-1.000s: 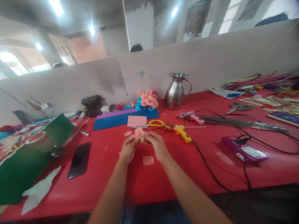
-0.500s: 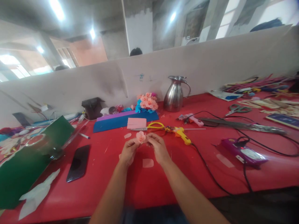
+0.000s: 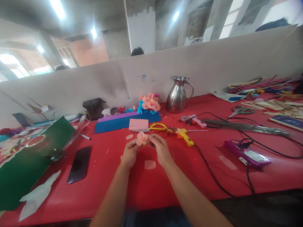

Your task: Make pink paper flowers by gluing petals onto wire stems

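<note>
Both hands meet above the red table (image 3: 165, 186) around a small pink paper flower (image 3: 142, 137). My left hand (image 3: 129, 153) pinches the flower from below and the left. My right hand (image 3: 161, 148) has its fingertips closed against the flower's right side. A loose pink petal piece (image 3: 150, 164) lies on the table just under my hands, and another small one (image 3: 129, 136) lies to the left. Behind the hands lie a yellow glue gun (image 3: 183, 135), yellow-handled scissors (image 3: 157, 127) and a pink paper pad (image 3: 138, 124).
A black phone (image 3: 80, 164) and a green sheet (image 3: 26, 164) lie at left. Blue and purple foam sheets (image 3: 118, 121), a bunch of paper flowers (image 3: 149, 102) and a steel jug (image 3: 177, 94) stand at the back. Black cables (image 3: 213, 171) and a purple device (image 3: 247, 154) lie at right.
The hands and flower have barely moved; the flower has turned slightly between the fingers. The view shifted a little.
</note>
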Action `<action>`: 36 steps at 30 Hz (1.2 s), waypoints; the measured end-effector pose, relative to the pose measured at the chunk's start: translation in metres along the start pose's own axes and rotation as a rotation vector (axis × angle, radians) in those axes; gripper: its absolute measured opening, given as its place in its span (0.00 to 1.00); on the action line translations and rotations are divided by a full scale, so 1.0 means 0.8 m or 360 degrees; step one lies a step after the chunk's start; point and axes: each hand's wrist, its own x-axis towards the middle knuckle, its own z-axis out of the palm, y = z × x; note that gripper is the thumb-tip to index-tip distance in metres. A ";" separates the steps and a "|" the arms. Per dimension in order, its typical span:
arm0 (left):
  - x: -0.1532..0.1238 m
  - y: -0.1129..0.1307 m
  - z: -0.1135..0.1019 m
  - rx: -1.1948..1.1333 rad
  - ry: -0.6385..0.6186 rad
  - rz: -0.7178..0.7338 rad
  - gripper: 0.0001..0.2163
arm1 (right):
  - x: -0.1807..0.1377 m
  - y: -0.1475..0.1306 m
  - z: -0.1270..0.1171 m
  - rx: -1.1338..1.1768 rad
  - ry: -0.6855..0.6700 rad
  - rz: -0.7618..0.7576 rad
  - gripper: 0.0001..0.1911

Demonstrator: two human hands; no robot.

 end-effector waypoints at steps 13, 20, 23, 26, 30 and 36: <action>0.005 -0.003 -0.007 0.0242 0.0251 0.0263 0.09 | -0.008 0.001 0.005 -0.0185 0.0015 -0.0115 0.12; 0.005 -0.001 -0.003 0.0082 0.0280 0.0143 0.09 | -0.006 0.010 0.005 -0.0229 -0.0029 -0.0033 0.13; 0.003 0.003 0.000 -0.0095 0.0287 0.0029 0.07 | -0.004 0.014 0.005 -0.0276 -0.0061 -0.0019 0.12; 0.000 0.006 0.002 -0.0233 0.0249 -0.0123 0.08 | -0.003 0.014 0.006 -0.0380 -0.0084 -0.0035 0.10; -0.002 0.008 0.004 -0.0276 0.0182 -0.0228 0.09 | -0.004 0.012 0.009 -0.0422 -0.0102 -0.0050 0.07; -0.003 0.007 0.004 -0.0230 0.0162 -0.0248 0.09 | -0.005 0.009 0.011 -0.0391 -0.0098 -0.0032 0.06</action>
